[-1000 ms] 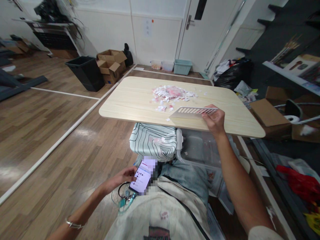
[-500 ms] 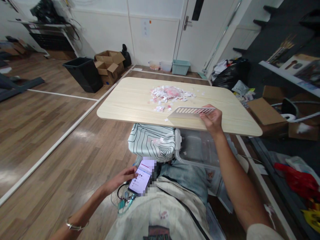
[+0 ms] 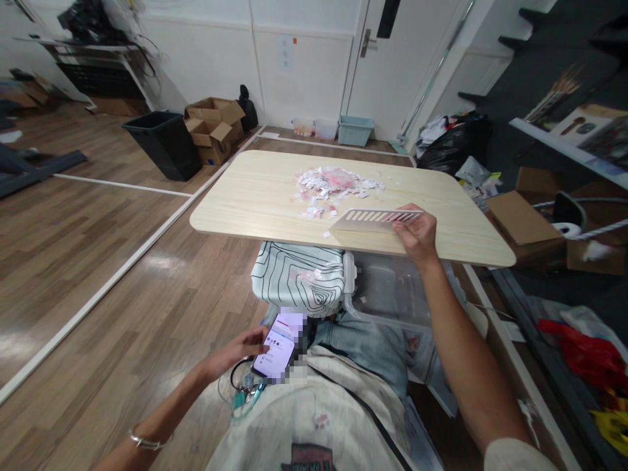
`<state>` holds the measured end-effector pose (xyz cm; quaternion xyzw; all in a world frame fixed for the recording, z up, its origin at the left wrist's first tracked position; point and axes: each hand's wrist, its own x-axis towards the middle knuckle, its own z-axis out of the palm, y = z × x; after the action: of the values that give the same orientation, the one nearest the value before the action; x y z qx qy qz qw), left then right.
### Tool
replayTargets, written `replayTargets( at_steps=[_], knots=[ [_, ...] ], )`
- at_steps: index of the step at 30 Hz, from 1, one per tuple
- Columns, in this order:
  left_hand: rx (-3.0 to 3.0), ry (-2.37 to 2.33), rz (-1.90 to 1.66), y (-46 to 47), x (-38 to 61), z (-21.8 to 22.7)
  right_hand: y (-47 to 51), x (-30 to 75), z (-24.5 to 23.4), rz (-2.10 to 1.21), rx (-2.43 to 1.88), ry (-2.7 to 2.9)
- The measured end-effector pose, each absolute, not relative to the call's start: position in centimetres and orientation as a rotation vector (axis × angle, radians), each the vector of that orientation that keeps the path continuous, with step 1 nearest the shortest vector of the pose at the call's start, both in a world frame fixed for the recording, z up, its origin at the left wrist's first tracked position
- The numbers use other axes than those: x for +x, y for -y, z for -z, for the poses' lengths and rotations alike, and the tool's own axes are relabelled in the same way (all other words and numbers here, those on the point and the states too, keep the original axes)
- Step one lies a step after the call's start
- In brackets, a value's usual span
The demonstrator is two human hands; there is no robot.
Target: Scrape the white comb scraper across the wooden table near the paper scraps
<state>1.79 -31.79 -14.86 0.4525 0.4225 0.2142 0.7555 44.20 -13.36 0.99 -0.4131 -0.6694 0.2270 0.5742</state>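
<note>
scraps [image 3: 333, 182] on table [image 3: 230, 209] | panel [image 3: 364, 225] before scraps, rightward | phone [image 3: 279, 350] before table | bin [image 3: 171, 150] left of cardboard boxes [image 3: 216, 127]

You've got blk trash bin [image 3: 169, 152] upper L of frame, cardboard boxes [image 3: 216, 139] beside it, teal plastic tub [image 3: 355, 132] upper ctr, blk garbage bag [image 3: 450, 149] upper R.

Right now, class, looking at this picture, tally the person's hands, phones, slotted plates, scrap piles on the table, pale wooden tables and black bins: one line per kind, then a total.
Hands: 2 (left hand, right hand)
Phone: 1
Slotted plate: 1
Scrap pile: 1
Pale wooden table: 1
Black bin: 1
Total: 7
</note>
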Motion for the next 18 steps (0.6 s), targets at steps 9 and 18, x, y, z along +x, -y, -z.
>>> replayTargets(
  at_steps=[9,18],
  knots=[
    [0.978,-0.916,-0.481,31.95,1.80,15.05,13.39,44.19,-1.00,-0.548,-0.982,1.558],
    [0.951,-0.841,-0.480,32.21,1.25,15.44,13.47,44.13,-1.04,-0.560,-0.988,1.559]
  ],
)
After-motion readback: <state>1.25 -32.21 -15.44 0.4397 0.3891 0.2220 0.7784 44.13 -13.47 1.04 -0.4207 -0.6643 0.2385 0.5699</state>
